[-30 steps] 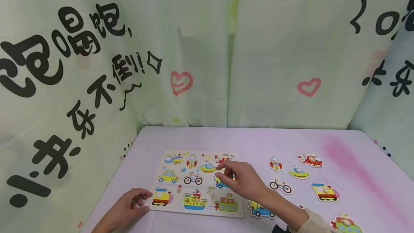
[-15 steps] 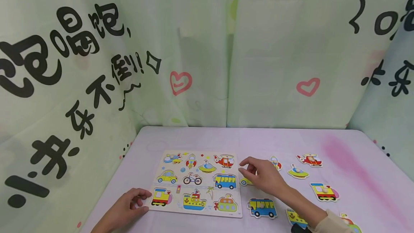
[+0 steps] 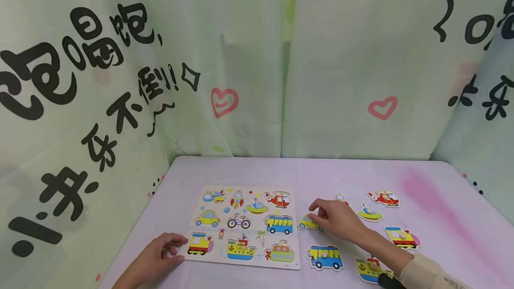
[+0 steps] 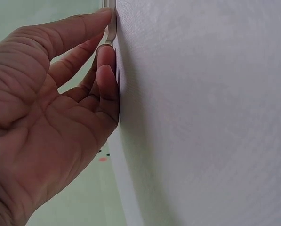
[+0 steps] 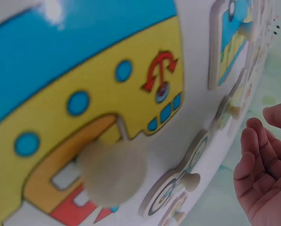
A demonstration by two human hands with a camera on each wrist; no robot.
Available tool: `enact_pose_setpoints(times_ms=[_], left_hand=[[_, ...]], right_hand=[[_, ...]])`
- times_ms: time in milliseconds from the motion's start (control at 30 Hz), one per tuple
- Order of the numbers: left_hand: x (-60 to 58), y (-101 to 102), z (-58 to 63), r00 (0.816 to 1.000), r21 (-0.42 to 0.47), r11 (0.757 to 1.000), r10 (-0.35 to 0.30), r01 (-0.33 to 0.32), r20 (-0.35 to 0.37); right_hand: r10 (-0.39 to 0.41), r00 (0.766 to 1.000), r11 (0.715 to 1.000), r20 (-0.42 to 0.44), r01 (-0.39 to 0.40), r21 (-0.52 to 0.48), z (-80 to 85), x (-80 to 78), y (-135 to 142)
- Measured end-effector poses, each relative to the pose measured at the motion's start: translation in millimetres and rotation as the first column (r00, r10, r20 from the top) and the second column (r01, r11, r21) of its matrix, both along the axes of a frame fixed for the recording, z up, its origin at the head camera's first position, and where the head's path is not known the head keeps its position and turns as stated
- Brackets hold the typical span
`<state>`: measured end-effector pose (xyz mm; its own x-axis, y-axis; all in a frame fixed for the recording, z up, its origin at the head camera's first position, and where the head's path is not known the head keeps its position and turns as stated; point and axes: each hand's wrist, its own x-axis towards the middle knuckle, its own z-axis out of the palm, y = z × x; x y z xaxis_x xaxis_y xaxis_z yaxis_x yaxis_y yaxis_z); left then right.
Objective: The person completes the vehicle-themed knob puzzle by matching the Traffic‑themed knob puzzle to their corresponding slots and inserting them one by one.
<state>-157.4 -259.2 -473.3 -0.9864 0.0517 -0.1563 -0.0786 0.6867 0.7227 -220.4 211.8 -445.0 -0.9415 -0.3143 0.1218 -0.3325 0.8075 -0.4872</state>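
A white puzzle board (image 3: 221,253) with printed vehicle pictures lies flat on the table. My left hand (image 3: 154,258) grips its left edge, thumb and index fingertips on the border; in the left wrist view the thumb of the left hand (image 4: 46,89) lies against the thin board edge. My right hand (image 3: 337,218) is over the yellow car piece (image 3: 306,223), thumb and index finger apart with nothing between them, and hides part of it. In the right wrist view the right hand (image 5: 267,169) has loosely bent fingers beyond the knobbed pieces.
Right of the board lie a bus piece (image 3: 324,258), a ship piece (image 3: 365,271), a train piece (image 3: 403,237), a flying saucer piece (image 3: 370,213) and a helicopter piece (image 3: 384,198). A rocket piece (image 3: 341,198) is partly covered. A bicycle piece (image 5: 175,176) shows its knob. Printed curtains (image 3: 329,79) surround the table.
My right hand has moved right, from over the board's helicopter and bus pictures, past the board's edge to the yellow car piece. The left hand has stayed on the board edge.
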Motion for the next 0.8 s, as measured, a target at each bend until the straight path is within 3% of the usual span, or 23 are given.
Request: enact_pose_setpoints(times_ms=[333,567,800], left_hand=[[0.4,0.4,-0.2,1.0,-0.005,1.0,0.002,-0.002,-0.002],[0.5,-0.8,0.6,1.0,0.015,1.0,-0.016,0.016,-0.013],[1.6,-4.6,0.2,0.994,0.05,0.994,-0.09,0.093,-0.059]], right_hand=[[-0.043,0.997,0.999,0.062,0.04,0.036,0.6,-2.9,10.2],[-0.035,0.999,0.996,0.006,0.035,0.079,-1.1,-8.5,25.7],[-0.056,0.998,0.994,-0.02,0.058,0.096,-3.3,-13.5,42.3]])
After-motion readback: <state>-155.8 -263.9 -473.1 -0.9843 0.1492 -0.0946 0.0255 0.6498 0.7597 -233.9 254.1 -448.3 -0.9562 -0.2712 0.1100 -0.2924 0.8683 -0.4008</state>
